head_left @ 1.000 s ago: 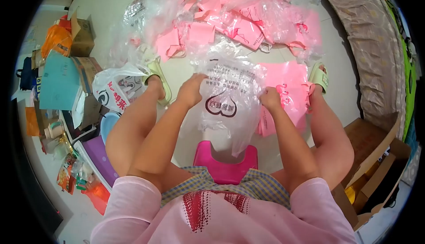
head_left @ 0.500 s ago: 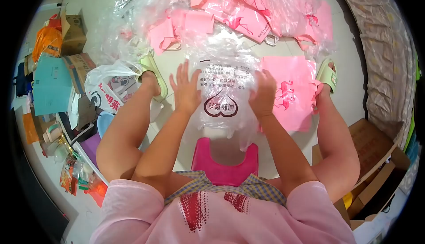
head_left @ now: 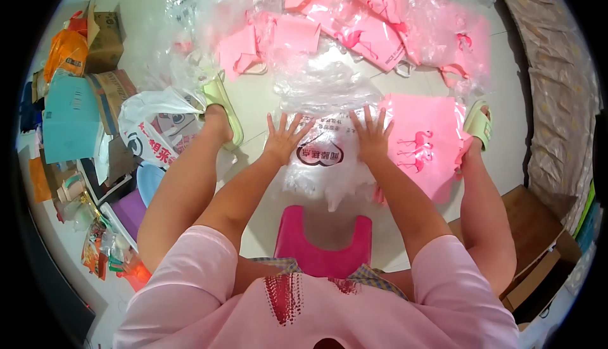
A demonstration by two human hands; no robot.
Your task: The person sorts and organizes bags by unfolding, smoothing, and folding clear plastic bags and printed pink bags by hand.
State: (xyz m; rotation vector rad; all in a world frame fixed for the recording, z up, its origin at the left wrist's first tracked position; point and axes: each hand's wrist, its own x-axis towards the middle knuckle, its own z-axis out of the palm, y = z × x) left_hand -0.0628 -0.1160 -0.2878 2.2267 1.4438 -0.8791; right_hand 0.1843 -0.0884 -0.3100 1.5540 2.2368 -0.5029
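A clear plastic bag (head_left: pixel 320 175) with dark printed characters and a heart outline lies on the floor between my knees. My left hand (head_left: pixel 285 139) rests flat on its left side, fingers spread. On its right side my right hand (head_left: pixel 372 135) lies the same way, fingers apart, palm down. Neither hand grips anything. Right of my right hand is a flat pink bag (head_left: pixel 421 146) printed with flamingos. Just beyond my fingertips lies crumpled clear plastic (head_left: pixel 326 83).
Ahead is a heap of pink flamingo bags (head_left: pixel 373 36) and clear wrapping. A pink plastic stool (head_left: pixel 288 241) stands close in front of me. Boxes (head_left: pixel 73 118) and a white printed bag (head_left: pixel 149 137) are on the left; an open cardboard box (head_left: pixel 538 235) is at right.
Both hands have turned palm down and come to lie flat with fingers spread on the clear bag. The bag now looks flatter, its upper print partly folded or covered.
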